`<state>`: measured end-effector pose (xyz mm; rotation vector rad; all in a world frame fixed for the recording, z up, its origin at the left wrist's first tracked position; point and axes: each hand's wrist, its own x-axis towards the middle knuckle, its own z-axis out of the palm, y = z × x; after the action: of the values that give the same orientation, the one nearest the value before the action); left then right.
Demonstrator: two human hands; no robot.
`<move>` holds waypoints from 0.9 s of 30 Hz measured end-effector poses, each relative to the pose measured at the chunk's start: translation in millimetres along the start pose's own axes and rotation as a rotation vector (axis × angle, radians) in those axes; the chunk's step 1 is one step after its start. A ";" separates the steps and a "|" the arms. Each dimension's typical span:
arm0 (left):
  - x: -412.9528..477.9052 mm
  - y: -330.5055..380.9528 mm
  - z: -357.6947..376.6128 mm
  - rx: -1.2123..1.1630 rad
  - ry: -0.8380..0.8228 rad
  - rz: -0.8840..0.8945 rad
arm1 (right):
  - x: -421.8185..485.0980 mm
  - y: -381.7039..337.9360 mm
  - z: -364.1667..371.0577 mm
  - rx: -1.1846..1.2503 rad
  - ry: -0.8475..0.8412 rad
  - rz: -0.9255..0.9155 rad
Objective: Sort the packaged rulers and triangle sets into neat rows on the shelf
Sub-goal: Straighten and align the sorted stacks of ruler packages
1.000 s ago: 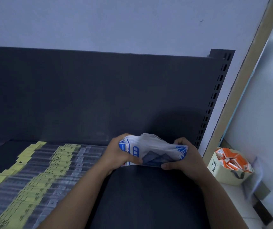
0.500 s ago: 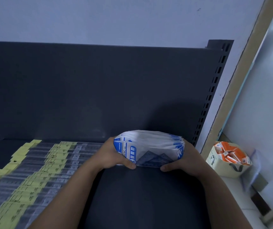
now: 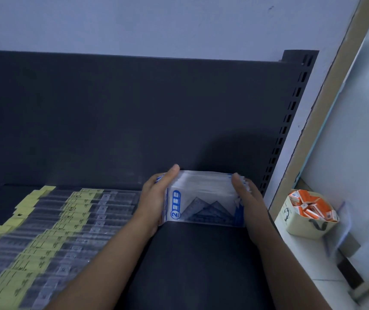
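- On my feed, the far left of the shelf (image 3: 197,265) is covered by packaged rulers (image 3: 51,231). They lie flat in clear sleeves with yellow label strips, overlapping in rows that run from the front edge toward the back panel (image 3: 134,119).
- The rows end just left of the left hand (image 3: 154,200), and the forearm crosses over the nearest sleeves.
- The left hand stands on its edge, fingers straight and together. Its palm is pressed flat to the left side of the stack of triangle sets (image 3: 203,198).
- The stack stands upright on the shelf near its back right corner, just in front of the back panel. The front pack faces me, with blue print, a "2" in a circle and two blue triangles showing through the clear film.
- The stack sits squarely between the two hands, touched on both sides, with its lower edge on the shelf.
- The right hand (image 3: 249,202) mirrors the other, with fingers straight and the palm flat on the stack's right side. Neither hand curls round the packs; I can't make out the thumbs clearly.
- Right of that hand, the perforated upright (image 3: 290,113) closes off the shelf's right edge.
- Beyond the upright, a small cream box (image 3: 302,227) sits on a pale ledge (image 3: 308,260), well apart from the stack. It is open on top and filled with small orange and white packets (image 3: 308,204), heaped loosely to the rim.
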<state>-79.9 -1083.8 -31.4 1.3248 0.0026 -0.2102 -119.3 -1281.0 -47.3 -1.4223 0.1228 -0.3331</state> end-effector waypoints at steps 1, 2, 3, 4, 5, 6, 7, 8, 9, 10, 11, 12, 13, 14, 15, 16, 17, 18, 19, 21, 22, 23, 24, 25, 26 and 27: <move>-0.3 -2.0 4.1 -0.053 0.038 -0.002 | -0.8 0.1 5.0 0.014 0.062 -0.006; 0.2 -2.9 6.5 -0.097 0.067 0.004 | -1.4 -0.6 8.9 0.037 0.116 0.007; 0.8 -2.6 7.9 -0.131 0.082 0.007 | -2.4 -1.5 12.0 0.059 0.154 0.031; 2.1 -2.0 8.3 -0.156 0.079 0.001 | -3.3 -2.4 13.8 0.073 0.174 0.053; 3.2 -1.9 7.8 -0.168 0.061 -0.010 | -3.7 -2.5 14.9 0.078 0.186 0.069; 4.6 -2.3 7.1 -0.170 0.035 -0.022 | -4.2 -2.8 16.0 0.082 0.191 0.080; 5.8 -3.5 6.1 -0.174 0.014 -0.028 | -4.6 -3.3 16.6 0.084 0.195 0.089; 6.7 -4.3 5.1 -0.187 0.007 -0.029 | -4.4 -3.3 16.5 0.083 0.201 0.096; 7.6 -4.3 4.2 -0.207 0.012 -0.029 | -3.6 -2.6 15.7 0.082 0.207 0.097; 8.2 -4.0 3.5 -0.227 0.014 -0.033 | -2.8 -1.3 14.6 0.080 0.207 0.098; 8.0 -3.3 3.8 -0.242 0.002 -0.043 | -2.6 -0.4 13.6 0.081 0.198 0.100; 7.5 -2.5 4.6 -0.250 -0.017 -0.055 | -2.8 0.2 13.4 0.083 0.178 0.098; 7.2 -2.2 5.5 -0.247 -0.033 -0.061 | -3.1 1.0 13.8 0.081 0.159 0.094; 7.3 -2.5 6.1 -0.237 -0.039 -0.058 | -3.2 1.5 14.5 0.076 0.145 0.093; 7.8 -3.4 6.5 -0.225 -0.034 -0.052 | -3.5 1.1 15.6 0.075 0.134 0.088; 8.6 -4.5 6.4 -0.212 -0.024 -0.049 | -3.9 0.1 16.4 0.079 0.124 0.079; 9.2 -5.7 6.2 -0.204 -0.019 -0.049 | -4.5 -0.9 17.4 0.084 0.120 0.065; 10.2 -6.5 6.0 -0.196 -0.020 -0.045 | -4.6 -0.8 17.6 0.076 0.116 0.047; 11.8 -7.3 5.2 -0.189 -0.020 -0.036 | -5.0 0.1 16.8 0.051 0.103 0.020; 11.7 -6.9 3.0 -0.155 -0.033 -0.019 | -6.3 0.7 12.9 -0.021 0.059 -0.064; 9.9 -4.7 2.4 -0.117 -0.039 -0.006 | -6.4 0.3 8.9 -0.067 0.009 -0.096; 8.4 -2.7 1.5 -0.058 -0.039 0.016 | -5.9 -0.7 4.3 -0.117 -0.058 -0.099; 8.0 -1.0 0.1 0.023 -0.032 0.051 | -4.3 -1.6 -0.8 -0.165 -0.133 -0.083; 7.9 -0.1 -2.1 0.105 -0.021 0.100 | -2.5 -1.8 -5.7 -0.211 -0.206 -0.068; 8.0 0.1 -5.5 0.181 -0.012 0.152 | -1.1 -1.8 -9.9 -0.258 -0.262 -0.064; 7.9 0.1 -9.7 0.239 -0.018 0.184 | -0.8 -2.2 -12.1 -0.313 -0.286 -0.067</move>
<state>-71.0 -1075.6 -34.7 1.5515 -0.1640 -0.0668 -123.7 -1292.4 -47.0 -1.7714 -0.1118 -0.1658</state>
